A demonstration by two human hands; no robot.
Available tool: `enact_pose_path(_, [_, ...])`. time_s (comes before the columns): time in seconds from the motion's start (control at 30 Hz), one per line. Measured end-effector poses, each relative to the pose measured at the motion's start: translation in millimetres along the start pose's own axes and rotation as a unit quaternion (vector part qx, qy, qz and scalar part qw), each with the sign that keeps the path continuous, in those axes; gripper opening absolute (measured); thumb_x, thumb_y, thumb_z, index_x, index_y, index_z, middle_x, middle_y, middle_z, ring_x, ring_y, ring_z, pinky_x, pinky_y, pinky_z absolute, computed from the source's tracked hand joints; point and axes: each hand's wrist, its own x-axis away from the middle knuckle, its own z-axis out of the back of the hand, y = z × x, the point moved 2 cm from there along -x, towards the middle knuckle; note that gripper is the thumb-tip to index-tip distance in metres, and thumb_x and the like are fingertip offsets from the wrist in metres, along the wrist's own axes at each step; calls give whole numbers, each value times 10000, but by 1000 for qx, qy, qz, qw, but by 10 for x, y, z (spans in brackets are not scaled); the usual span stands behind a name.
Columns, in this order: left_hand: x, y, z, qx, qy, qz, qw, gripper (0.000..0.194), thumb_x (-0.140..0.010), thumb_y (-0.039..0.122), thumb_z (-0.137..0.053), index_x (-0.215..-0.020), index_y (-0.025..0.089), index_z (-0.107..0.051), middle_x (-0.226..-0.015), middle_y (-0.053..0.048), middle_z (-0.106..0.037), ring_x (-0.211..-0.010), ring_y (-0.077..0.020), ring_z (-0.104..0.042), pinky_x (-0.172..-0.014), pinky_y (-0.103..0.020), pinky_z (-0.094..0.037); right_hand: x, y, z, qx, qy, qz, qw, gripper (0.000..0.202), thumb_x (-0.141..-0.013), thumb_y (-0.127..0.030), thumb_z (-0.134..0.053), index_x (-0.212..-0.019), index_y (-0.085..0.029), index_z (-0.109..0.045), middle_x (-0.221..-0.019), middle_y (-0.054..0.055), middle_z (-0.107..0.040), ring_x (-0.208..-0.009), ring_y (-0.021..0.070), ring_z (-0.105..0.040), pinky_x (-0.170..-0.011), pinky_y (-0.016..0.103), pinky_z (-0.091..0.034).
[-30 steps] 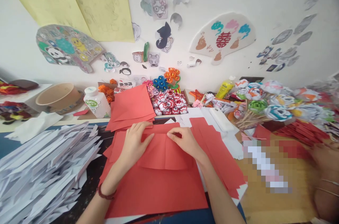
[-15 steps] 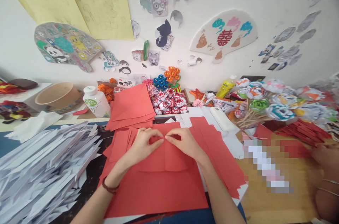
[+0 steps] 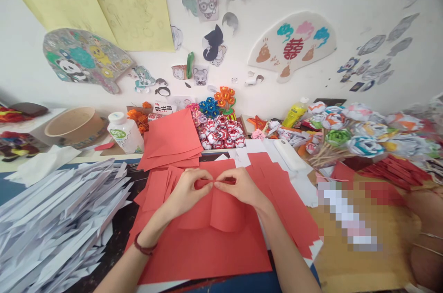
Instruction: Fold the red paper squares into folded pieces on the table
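Note:
My left hand [image 3: 188, 193] and my right hand [image 3: 242, 187] meet at the middle, each pinching the top edge of a red paper piece [image 3: 226, 212]. The piece has a vertical line down its centre, and its lower edge bows out in two curved halves. Beneath it lies a large red sheet [image 3: 207, 258]. More red sheets are stacked behind [image 3: 171, 136], with others fanned out at the right [image 3: 284, 200]. A reddish bracelet [image 3: 144, 246] circles my left wrist.
Folded white paper strips [image 3: 62, 224] are heaped on the left. Behind stand a white bottle [image 3: 124, 134], a beige bowl [image 3: 74, 127] and red-white paper flowers [image 3: 221, 134]. Paper flowers on sticks [image 3: 341, 138] lie right, near another person's hand [image 3: 427, 210].
The held red piece has parted more along its centre line, and its right half now curls out and hangs lower. Both my hands have stayed nearly in place.

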Motion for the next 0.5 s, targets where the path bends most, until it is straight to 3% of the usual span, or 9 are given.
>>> enact_pose_path(0.5, [30, 53, 33, 51, 19, -6, 998, 101, -839, 204, -567, -849, 182, -665, -857, -17, -708, -804, -148, -634, -763, -241, -454, 16, -36, 10, -41, 14, 5, 999, 153, -815, -281, -645, -805, -159, -738, -782, 40, -725, -727, 169, -640, -671, 251, -478])
